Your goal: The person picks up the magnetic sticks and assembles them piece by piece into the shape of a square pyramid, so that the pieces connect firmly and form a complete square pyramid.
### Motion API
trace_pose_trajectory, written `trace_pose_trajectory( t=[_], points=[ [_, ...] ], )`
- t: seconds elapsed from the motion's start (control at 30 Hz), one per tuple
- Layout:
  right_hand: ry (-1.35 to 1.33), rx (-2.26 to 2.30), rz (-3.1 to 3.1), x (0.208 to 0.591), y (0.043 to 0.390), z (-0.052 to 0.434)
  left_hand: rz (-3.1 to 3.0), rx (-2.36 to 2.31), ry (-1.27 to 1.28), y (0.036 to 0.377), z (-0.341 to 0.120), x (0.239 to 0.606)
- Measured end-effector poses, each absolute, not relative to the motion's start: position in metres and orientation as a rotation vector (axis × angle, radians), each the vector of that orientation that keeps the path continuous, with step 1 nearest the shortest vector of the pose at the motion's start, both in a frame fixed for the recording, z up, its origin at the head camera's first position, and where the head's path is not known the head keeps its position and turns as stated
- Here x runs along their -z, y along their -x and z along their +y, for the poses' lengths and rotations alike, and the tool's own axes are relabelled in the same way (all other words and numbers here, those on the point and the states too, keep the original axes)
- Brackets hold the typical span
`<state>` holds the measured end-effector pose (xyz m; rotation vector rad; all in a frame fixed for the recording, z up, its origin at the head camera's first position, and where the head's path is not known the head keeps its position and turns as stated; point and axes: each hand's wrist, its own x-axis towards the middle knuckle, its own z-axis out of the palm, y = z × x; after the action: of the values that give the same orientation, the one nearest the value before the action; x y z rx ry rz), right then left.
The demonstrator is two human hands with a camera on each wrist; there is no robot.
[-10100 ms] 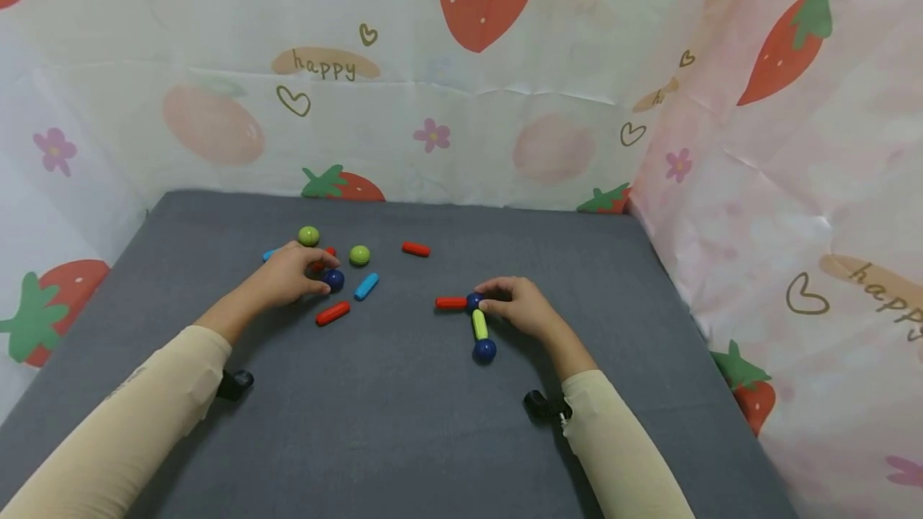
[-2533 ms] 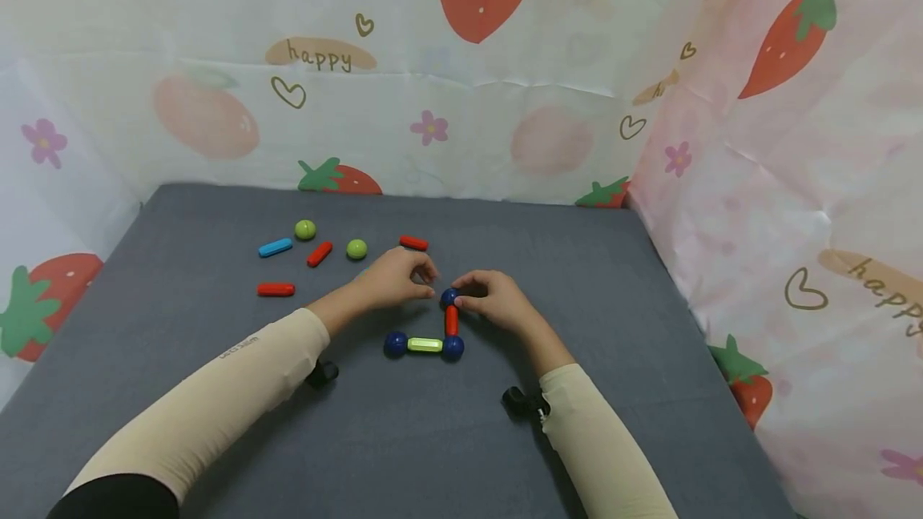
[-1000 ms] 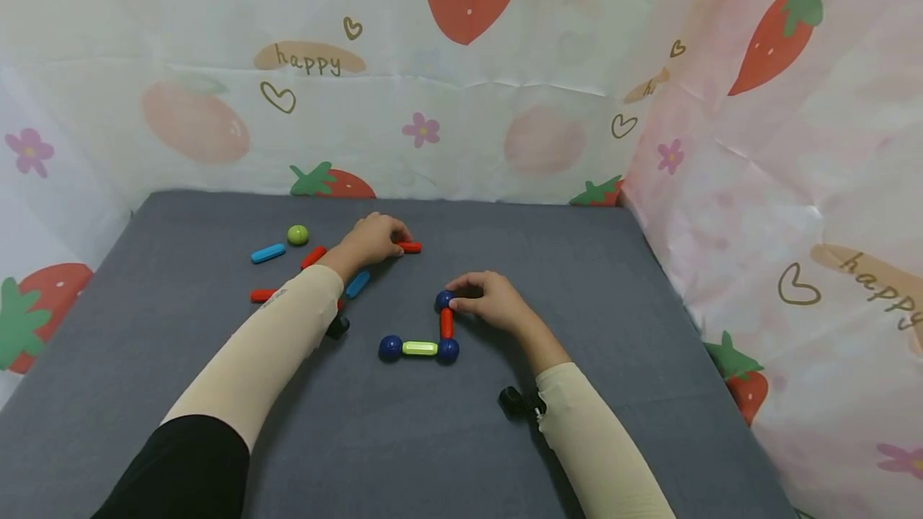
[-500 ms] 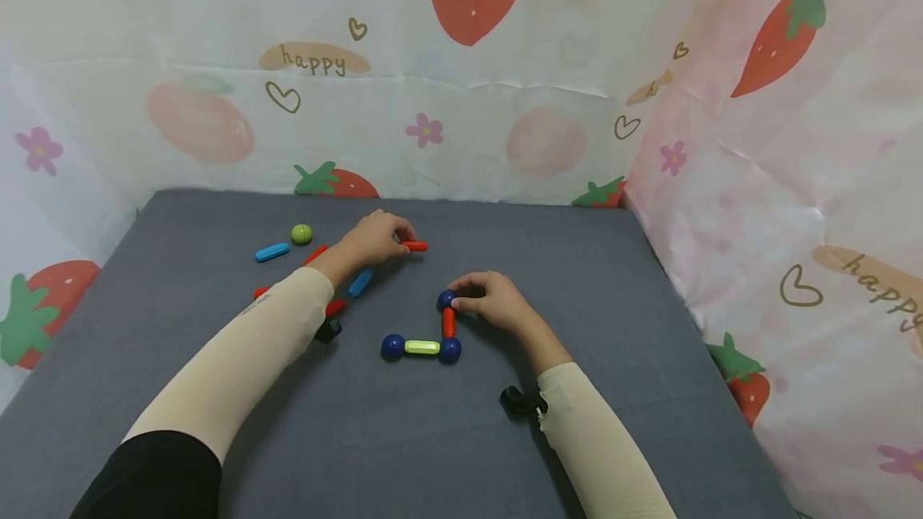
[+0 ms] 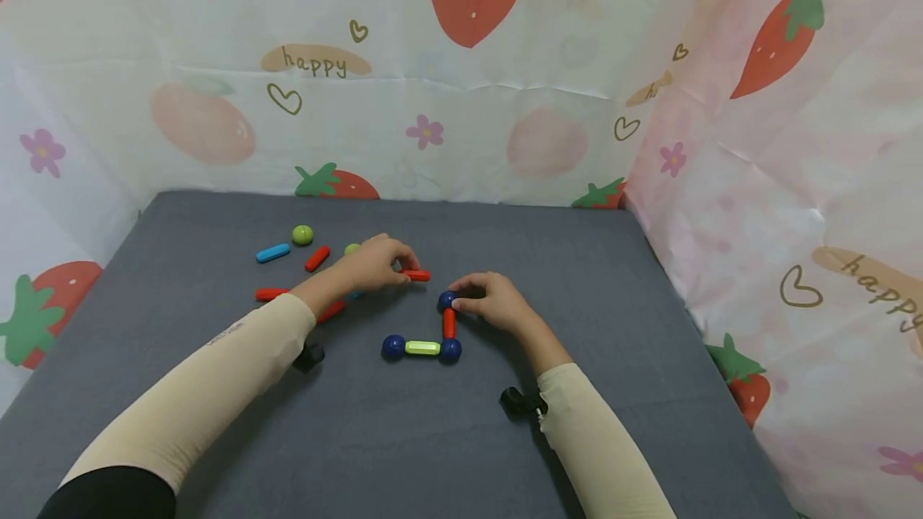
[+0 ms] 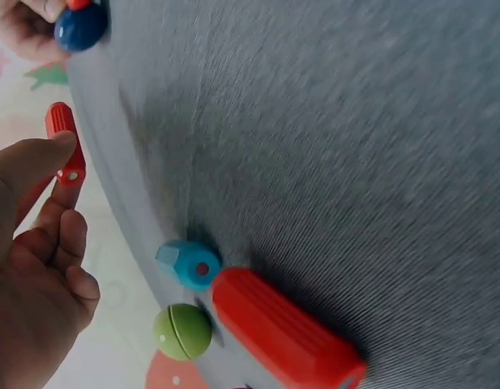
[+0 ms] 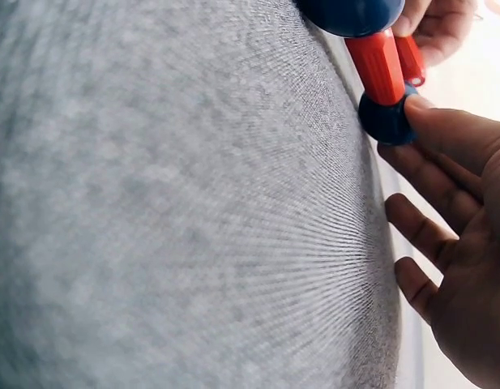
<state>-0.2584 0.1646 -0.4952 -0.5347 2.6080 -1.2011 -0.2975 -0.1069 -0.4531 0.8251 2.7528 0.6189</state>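
Observation:
My left hand pinches a red magnetic stick between thumb and fingertips; the left wrist view shows the stick lifted, its end magnet bare. Just to its right, my right hand pinches a dark blue ball with thumb and index finger, other fingers spread. That ball joins a second red stick, which meets the corner blue ball. From the corner a yellow-green stick runs left to another blue ball, making an L. The held red stick is apart from the L.
Left of the L lie loose pieces on the grey cloth: a green ball, a blue stick and several red sticks. My left hand partly covers another green ball and a blue stick. Printed curtains edge the table.
My left hand has gripped the far red stick and drawn it nearer, towards the right hand's ball. Over ten seconds the joined pieces gained a third blue ball. The right hand holds still lately.

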Motion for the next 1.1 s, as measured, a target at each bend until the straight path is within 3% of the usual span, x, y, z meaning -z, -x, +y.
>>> trace_pose_trajectory(
  t=[1.1],
  points=[
    [0.539, 1.194, 2.603, 0.491, 0.257, 0.159, 2.752, -0.701, -0.822, 0.260, -0.091, 0.474]
  ],
)
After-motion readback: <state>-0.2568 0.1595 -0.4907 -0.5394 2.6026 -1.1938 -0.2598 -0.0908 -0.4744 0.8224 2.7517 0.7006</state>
